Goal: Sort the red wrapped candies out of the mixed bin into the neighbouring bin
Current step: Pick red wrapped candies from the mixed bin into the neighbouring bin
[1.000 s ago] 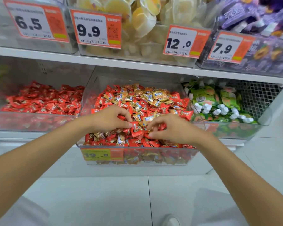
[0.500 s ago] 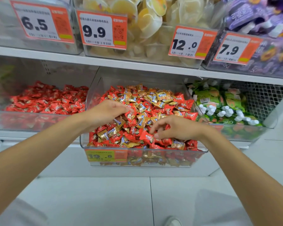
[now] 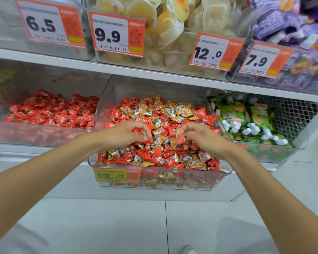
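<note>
- Clear mixed bin (image 3: 160,169), red and gold candies, lies beneath both hands' fingers.
- All-red neighbouring bin (image 3: 35,132) sits left of the left fingers.
- Left hand (image 3: 123,134): curled fingers pinch a red candy (image 3: 137,129).
- Right hand (image 3: 202,137): fingertips clamp a red wrapped candy (image 3: 181,139).

The left hand (image 3: 125,134) is curling over the mixed bin (image 3: 160,170), and its fingers are hiding whether they are gripping anything. The right hand (image 3: 198,137) is pinching a red candy (image 3: 181,139) and covering part of it. Small print on the price tags (image 3: 116,33) is blurring beyond reading. The purple packets (image 3: 290,21) are running off the right edge, and a shoe (image 3: 190,250) is being cut by the bottom edge.
</note>
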A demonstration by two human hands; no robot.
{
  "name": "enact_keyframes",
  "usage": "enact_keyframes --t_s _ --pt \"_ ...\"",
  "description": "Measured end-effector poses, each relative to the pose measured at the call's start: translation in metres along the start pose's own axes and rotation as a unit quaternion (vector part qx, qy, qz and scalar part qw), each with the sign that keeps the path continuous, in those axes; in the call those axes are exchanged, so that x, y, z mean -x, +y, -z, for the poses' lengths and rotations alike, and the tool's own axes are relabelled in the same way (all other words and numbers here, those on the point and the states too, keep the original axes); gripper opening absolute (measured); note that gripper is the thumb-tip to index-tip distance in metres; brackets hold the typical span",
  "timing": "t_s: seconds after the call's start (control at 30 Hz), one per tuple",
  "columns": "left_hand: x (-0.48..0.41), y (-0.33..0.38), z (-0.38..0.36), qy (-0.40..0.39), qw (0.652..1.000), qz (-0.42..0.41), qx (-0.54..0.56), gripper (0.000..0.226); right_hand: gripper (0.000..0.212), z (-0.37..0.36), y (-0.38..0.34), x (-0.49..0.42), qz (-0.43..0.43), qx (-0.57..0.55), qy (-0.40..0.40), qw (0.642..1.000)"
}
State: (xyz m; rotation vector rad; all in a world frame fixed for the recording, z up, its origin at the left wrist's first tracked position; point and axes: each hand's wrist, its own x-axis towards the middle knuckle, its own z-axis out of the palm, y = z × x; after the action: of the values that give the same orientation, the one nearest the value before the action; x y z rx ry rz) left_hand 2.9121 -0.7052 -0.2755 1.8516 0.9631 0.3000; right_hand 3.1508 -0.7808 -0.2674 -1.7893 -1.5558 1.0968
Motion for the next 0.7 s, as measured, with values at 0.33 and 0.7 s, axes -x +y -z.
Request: enact_keyframes --t_s 0.33,0.7 --pt "-0.006 -0.017 0.0 -0.059 0.981 -0.06 -0.176 0.018 0.035 -0.023 -0.009 0.005 0.034 0.311 -0.154 0.937" --pt "-0.008 -0.018 0.002 -0.031 0.968 -0.076 -0.236 0.026 0.009 -0.032 -0.005 -0.002 0.132 0.178 -0.023 0.975"
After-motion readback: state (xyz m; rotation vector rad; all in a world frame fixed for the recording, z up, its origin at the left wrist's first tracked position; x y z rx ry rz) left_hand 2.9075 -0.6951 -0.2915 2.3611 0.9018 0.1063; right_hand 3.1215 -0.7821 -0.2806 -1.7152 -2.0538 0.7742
